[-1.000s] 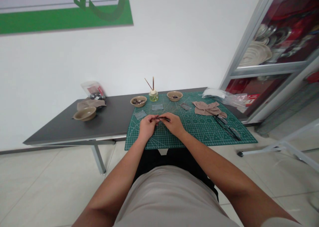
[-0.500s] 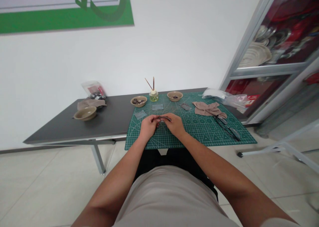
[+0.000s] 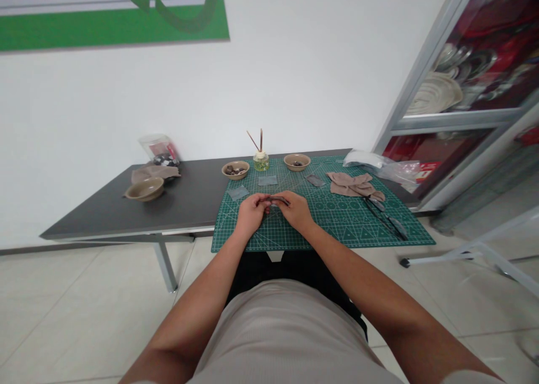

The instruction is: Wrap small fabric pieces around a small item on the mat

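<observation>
Strip, slim and dark, is bridging the gap between my left hand and my right hand, just above the green cutting mat on the counter. My left hand is curling closed around one end, thumb and fingers pinching, though some of those fingers are hiding from view. My right hand is pinching the other end the same way, its fingers bent and nearly together. A second ago the piece was running flatter, its tip slanting beneath my right fingers; now it is bowing upward in a shallow arch, much as it was half a second ago. My hands are keeping to about the same spot. Beyond them, two bluish sheets, the left bowl, the scented bottle and the right bowl are staying put; off to my right, the brown cloth and the eyeglasses are lying unmoved too.
</observation>
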The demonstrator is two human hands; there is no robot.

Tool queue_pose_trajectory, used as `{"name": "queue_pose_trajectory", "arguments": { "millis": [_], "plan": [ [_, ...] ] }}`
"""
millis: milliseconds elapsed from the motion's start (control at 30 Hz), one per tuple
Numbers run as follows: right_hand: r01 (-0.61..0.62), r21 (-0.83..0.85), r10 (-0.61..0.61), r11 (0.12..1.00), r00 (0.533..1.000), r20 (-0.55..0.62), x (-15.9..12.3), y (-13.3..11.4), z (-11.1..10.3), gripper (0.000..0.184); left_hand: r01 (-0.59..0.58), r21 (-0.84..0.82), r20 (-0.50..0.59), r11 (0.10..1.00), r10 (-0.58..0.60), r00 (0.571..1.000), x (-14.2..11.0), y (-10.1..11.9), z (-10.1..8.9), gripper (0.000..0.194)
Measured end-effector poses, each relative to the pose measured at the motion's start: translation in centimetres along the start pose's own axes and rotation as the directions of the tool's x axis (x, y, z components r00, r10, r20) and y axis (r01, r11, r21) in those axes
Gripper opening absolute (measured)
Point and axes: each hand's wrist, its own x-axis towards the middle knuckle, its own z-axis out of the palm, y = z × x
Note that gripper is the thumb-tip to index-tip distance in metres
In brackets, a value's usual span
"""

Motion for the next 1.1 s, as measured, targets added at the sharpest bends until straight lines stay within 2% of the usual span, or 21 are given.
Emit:
{"name": "queue_pose_trajectory", "arguments": {
  "millis": [333,567,700,800,933,1100],
  "plan": [
    [0.019,0.08,-0.02,0.997,1.0,0.011,0.08,0.23,-0.19,0.009,0.002,0.022,0.011,1.0,-0.002,1.0,-0.12,0.28,-0.07,0.02],
    [-0.044,0.018,0.044,0.999,0.999,-0.002,0.2,0.36,-0.07,0.005,0.003,0.043,0.005,0.999,-0.003,1.0,0.01,-0.28,-0.14,0.019],
    [-0.049,-0.015,0.05,0.999,0.998,0.04,0.37,0.36,-0.11,0.005,0.001,0.046,-0.007,0.999,-0.001,1.0,-0.03,-0.25,-0.09,0.018],
    [-0.036,0.031,0.033,0.999,0.995,0.091,0.35,0.25,-0.28,0.007,-0.003,0.055,0.0,0.998,0.003,1.0,-0.13,0.13,-0.11,0.019],
    [-0.057,0.125,0.046,0.991,0.995,0.09,0.2,0.13,-0.44,0.007,0.002,0.07,0.014,0.998,-0.003,1.0,-0.2,0.52,-0.18,0.021],
    [-0.058,0.103,0.05,0.993,0.996,0.072,0.18,0.19,-0.44,0.006,0.01,0.073,0.017,0.997,-0.012,1.0,-0.15,0.56,-0.29,0.02]
  ]
}}
